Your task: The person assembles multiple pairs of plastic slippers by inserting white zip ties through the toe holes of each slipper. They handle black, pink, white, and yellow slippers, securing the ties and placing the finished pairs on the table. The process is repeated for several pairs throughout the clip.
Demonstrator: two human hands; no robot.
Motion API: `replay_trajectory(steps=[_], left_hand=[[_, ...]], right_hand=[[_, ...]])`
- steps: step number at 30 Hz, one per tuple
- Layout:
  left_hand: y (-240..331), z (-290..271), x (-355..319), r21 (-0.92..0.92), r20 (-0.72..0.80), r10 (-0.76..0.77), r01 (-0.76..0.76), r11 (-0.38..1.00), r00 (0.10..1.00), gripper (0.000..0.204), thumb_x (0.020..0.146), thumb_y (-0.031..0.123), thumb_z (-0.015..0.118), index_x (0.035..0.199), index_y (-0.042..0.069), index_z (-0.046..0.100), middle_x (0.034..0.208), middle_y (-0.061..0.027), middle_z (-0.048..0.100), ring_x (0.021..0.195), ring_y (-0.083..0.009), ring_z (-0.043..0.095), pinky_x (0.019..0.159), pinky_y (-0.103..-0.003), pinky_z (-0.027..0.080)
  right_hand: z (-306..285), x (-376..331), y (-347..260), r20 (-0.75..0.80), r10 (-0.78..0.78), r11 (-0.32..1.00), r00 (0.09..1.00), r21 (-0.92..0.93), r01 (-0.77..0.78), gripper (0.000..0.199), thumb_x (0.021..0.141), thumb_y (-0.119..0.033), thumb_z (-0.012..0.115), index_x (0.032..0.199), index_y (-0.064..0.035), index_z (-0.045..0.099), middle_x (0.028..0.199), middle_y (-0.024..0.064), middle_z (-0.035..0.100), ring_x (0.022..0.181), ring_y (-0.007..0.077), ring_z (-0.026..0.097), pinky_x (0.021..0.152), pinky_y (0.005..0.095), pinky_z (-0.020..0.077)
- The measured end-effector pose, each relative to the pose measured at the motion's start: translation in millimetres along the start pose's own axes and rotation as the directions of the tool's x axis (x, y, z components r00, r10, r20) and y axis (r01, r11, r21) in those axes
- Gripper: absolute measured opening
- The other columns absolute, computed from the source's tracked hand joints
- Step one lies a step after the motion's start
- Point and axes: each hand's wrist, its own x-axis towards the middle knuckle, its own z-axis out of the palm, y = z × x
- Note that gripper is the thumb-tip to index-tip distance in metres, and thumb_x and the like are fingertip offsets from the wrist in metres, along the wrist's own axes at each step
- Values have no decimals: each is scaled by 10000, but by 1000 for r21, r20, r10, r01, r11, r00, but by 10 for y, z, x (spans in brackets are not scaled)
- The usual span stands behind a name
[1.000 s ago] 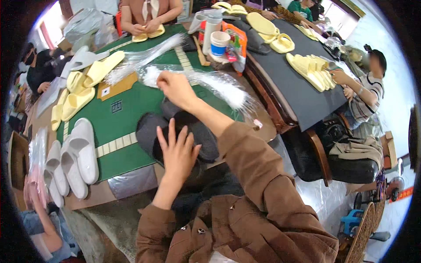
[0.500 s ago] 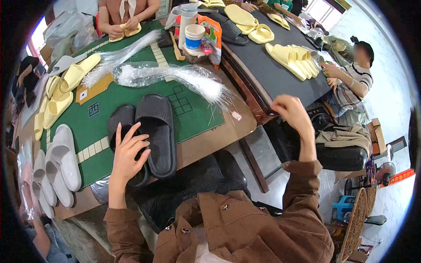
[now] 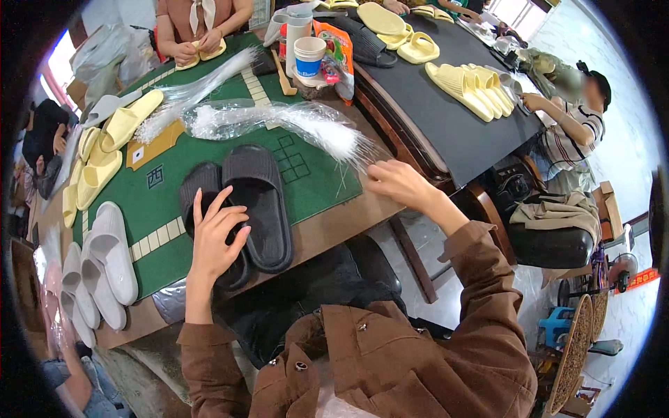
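A pair of black slide sandals (image 3: 268, 223) lies side by side at the near edge of the green-topped table. My left hand (image 3: 217, 237) rests over the left sandal with its fingers spread, its tips by the gap between the two. Out to the right, my right hand (image 3: 404, 184) is at the table's edge, fingers curled together beside the loose ends of a bundle of thin clear plastic strands (image 3: 327, 136). Whatever its fingertips hold, if anything, is hidden. The bundle is partly wrapped in clear film, and a second strand bundle (image 3: 202, 87) lies behind it.
Grey slides (image 3: 115, 251) and yellow slides (image 3: 97, 177) line the table's left side. A paper cup (image 3: 308, 59) and a wooden-handled brush (image 3: 284, 78) stand farther back. More yellow slides (image 3: 463, 90) lie on the dark table at right. Other people work across and at right.
My right hand has come down and left from the air to the table's edge, covering the spot where a small white tag lay. My left hand stays on the sandals.
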Motion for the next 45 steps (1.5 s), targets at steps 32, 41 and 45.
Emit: replay_trajectory(steps=[32, 41, 45], left_hand=[[568, 896, 1765, -216, -253, 10, -66, 974, 967, 312, 865, 66, 524, 1156, -13, 604, 1176, -180, 612, 908, -303, 638, 796, -375, 509], [1616, 153, 678, -914, 400, 196, 374, 154, 895, 330, 873, 150, 672, 1160, 11, 588, 891, -6, 643, 654, -49, 467, 568, -225, 398], [1387, -116, 388, -835, 437, 100, 362, 415, 894, 163, 899, 62, 600, 1051, 27, 643, 921, -47, 672, 765, -84, 584, 647, -230, 460]], right_hand=[[-1794, -1737, -446, -276, 933, 165, 232, 898, 408, 175, 1006, -154, 453, 1071, -2, 510, 698, 9, 470, 431, 50, 369, 343, 184, 267], [-1626, -51, -1108, -13, 687, -50, 727, 997, 65, 297, 934, -5, 458, 1229, 27, 465, 809, 90, 621, 641, 102, 574, 573, 208, 438], [-1567, -186, -982, -331, 776, 228, 536, 941, 252, 103, 964, -42, 441, 1048, -17, 496, 787, 97, 601, 632, 128, 557, 565, 210, 430]])
